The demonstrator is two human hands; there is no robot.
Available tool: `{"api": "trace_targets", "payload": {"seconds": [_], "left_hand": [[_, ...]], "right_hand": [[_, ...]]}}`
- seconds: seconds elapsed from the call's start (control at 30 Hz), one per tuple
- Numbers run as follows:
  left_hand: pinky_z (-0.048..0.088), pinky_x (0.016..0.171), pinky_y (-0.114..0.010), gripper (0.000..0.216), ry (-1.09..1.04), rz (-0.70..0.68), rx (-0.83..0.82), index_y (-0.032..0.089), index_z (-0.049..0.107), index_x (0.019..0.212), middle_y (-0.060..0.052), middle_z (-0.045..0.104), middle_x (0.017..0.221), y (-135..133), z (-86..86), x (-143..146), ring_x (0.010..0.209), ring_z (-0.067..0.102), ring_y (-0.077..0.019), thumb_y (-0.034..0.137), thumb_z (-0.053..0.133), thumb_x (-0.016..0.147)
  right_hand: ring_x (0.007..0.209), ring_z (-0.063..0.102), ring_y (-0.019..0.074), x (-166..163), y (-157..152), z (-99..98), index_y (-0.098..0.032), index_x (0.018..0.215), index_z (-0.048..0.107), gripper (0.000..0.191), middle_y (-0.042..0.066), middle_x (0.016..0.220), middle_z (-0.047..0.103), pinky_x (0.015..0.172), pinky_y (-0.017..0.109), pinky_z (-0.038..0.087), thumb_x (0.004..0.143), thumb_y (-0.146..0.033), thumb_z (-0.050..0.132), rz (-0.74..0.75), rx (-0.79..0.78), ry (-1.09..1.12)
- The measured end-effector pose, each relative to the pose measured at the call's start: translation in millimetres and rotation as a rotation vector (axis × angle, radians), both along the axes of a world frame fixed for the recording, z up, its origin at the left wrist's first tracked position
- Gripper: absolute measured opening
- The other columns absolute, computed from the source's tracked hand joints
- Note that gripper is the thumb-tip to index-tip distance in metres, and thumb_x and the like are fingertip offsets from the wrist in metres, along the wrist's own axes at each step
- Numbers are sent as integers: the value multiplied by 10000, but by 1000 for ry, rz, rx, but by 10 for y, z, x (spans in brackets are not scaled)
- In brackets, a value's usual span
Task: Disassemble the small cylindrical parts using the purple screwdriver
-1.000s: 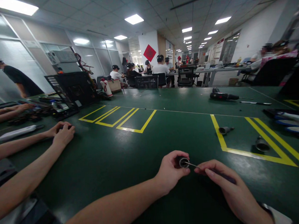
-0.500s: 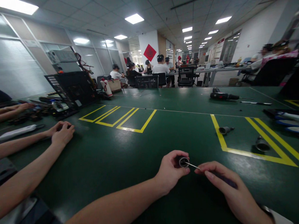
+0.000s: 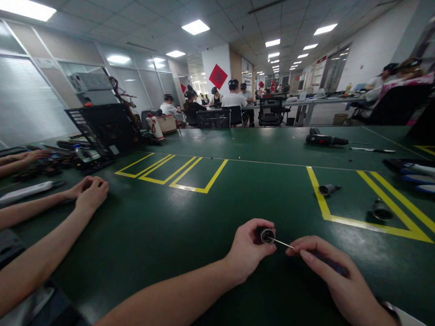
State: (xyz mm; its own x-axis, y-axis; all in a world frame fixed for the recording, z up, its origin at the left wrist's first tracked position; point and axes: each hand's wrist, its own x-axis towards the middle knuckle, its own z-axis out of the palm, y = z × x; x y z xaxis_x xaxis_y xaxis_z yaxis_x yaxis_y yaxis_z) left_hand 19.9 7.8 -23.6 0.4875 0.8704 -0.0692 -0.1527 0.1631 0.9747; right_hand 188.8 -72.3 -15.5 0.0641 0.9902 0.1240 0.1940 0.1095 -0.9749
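Note:
Near the front middle of the table, my left hand (image 3: pixel 249 251) is closed around a small hollow metal cylinder (image 3: pixel 267 236), its open end facing me and to the right. My right hand (image 3: pixel 332 266) grips a thin-shafted screwdriver (image 3: pixel 284 244) by its dark handle, which my fingers mostly cover. The shaft points left and its tip reaches into the cylinder's opening; whether it touches anything inside is hidden. To the right, within yellow tape, lie a grey metal part with a narrow stem (image 3: pixel 327 190) and a wider metal cup-shaped part (image 3: pixel 381 210).
A power drill (image 3: pixel 325 139) and a slim pen-like tool (image 3: pixel 372 150) lie at the back right. Blue-and-white items (image 3: pixel 433 178) sit at the right edge. A co-worker's hands (image 3: pixel 91 191) work at the left, near a white power strip-like bar (image 3: pixel 25 192) and a black computer case (image 3: pixel 110 129).
My right hand has shifted slightly right, drawing the screwdriver a little back from the cylinder. My left hand and the cylinder stay nearly still.

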Motion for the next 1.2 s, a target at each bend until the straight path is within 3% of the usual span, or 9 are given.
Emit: {"api": "trace_targets", "payload": {"seconds": [0.23, 0.53, 0.83, 1.2], "left_hand": [[469, 781, -338, 424, 3, 1, 32, 166, 651, 925, -47, 639, 945, 2, -7, 1, 906, 594, -195, -72, 668, 575], [466, 814, -369, 400, -6, -5, 13, 169, 642, 916, -49, 629, 972, -4, 5, -2, 950, 586, -209, -60, 667, 590], [457, 802, -335, 418, -1, 7, 35, 168, 646, 891, -34, 632, 940, -6, 12, 7, 924, 585, -191, -93, 641, 564], [462, 841, -374, 396, -10, -1, -7, 171, 640, 903, -49, 627, 997, -18, 47, -6, 958, 589, -205, -74, 643, 592]], "right_hand": [[894, 634, 249, -1, 20, 6, -239, 859, 710, 209, 53, 906, 706, 794, 358, 479, 808, -406, 596, -13, -44, -2], [924, 628, 269, 27, 47, -66, -210, 892, 707, 241, 80, 940, 711, 827, 399, 466, 811, -408, 597, -8, -110, 160], [885, 629, 247, 5, 46, -35, -229, 859, 709, 212, 57, 915, 708, 798, 366, 462, 800, -406, 609, 5, -73, 74], [884, 613, 244, 2, 51, -27, -218, 866, 702, 224, 57, 882, 702, 807, 374, 448, 798, -408, 604, 0, -135, 236]]}}
